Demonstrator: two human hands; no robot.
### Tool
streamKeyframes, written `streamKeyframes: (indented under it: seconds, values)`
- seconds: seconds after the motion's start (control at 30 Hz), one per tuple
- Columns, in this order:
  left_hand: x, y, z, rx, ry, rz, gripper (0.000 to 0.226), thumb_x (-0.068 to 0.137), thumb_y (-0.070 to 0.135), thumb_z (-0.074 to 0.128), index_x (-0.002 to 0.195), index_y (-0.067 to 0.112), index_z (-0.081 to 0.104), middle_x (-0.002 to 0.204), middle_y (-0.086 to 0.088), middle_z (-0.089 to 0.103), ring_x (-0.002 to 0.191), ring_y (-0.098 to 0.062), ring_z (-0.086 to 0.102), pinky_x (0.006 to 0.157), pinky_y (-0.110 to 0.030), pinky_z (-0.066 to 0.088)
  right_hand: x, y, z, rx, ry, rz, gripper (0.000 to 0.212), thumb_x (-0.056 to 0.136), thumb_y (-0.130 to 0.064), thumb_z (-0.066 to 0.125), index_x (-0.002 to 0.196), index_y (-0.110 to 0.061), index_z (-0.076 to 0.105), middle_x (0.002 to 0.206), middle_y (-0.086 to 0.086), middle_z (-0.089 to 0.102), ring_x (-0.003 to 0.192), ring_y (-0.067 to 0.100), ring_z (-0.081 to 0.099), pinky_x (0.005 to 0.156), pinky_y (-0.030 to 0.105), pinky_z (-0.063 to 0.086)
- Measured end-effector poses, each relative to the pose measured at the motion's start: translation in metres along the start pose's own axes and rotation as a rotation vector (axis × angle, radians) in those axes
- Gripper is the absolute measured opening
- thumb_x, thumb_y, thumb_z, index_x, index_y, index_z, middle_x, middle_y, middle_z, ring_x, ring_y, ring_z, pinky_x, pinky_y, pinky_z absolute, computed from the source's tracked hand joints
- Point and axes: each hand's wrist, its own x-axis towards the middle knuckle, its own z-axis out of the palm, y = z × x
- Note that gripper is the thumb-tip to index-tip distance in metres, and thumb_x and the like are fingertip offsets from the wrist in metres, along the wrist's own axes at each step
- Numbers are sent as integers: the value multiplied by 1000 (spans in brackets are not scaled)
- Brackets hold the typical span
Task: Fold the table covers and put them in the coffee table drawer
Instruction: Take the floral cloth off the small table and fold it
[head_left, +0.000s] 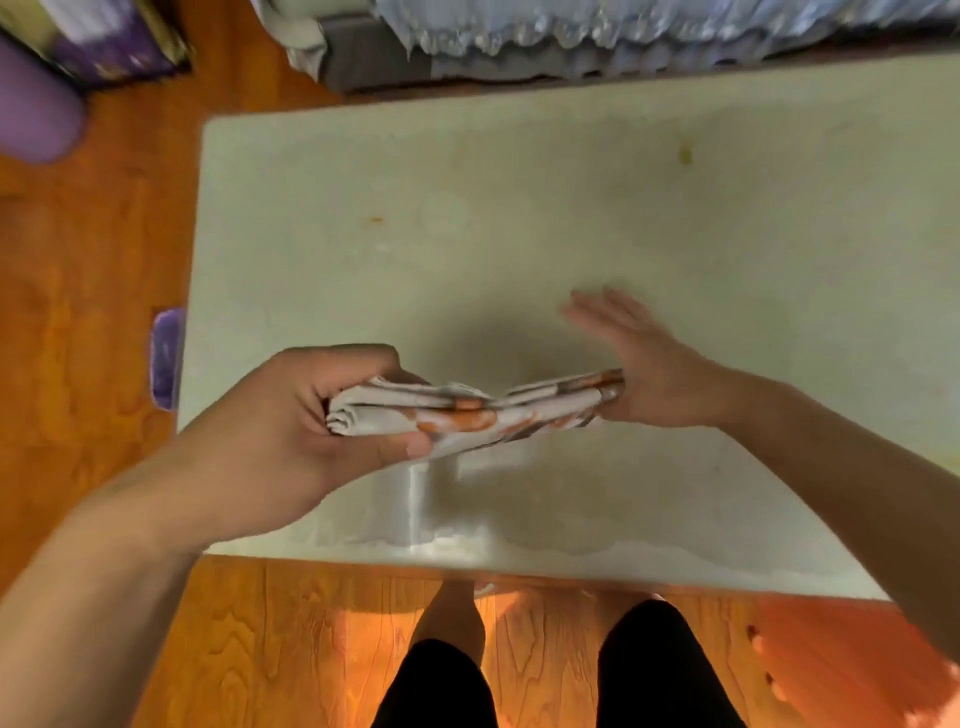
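A folded table cover, white with orange and brown print, hangs as a thick bundle just above the pale coffee table. My left hand grips its left end, fingers curled over the top and thumb underneath. My right hand has its fingers straight and spread, with the palm pressed against the bundle's right end. The bundle sags slightly in the middle. No drawer is visible.
The table sits on an orange wooden floor. A sofa with light blue ruffled fabric runs along the table's far side. A purple cylinder and a small purple item lie at the left. My legs stand at the near edge.
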Motion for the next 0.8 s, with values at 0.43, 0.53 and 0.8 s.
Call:
streamKeyframes:
  seconds: [0.43, 0.53, 0.8]
  values:
    - [189, 66, 145, 77, -73, -128, 15, 95, 26, 69, 100, 14, 61, 83, 1, 69, 72, -7, 62, 62, -23, 47, -237, 98, -46, 412, -93, 455, 6, 97, -37, 63, 96, -42, 62, 93, -19, 70, 85, -2, 66, 75, 20, 51]
    - [242, 89, 225, 169, -281, -87, 16, 95, 26, 70, 97, 13, 62, 79, -2, 65, 70, -12, 59, 56, -23, 42, -304, 137, -31, 422, -68, 702, 14, 96, -27, 61, 106, -37, 65, 99, -11, 73, 88, 7, 69, 84, 32, 57]
    - [361, 213, 336, 355, -168, 117, 34, 93, 31, 69, 125, 23, 59, 112, -4, 66, 94, -21, 63, 78, -33, 51, -363, 175, -55, 748, 391, 784, 34, 92, -15, 65, 118, -34, 54, 108, -10, 68, 99, 11, 66, 89, 35, 54]
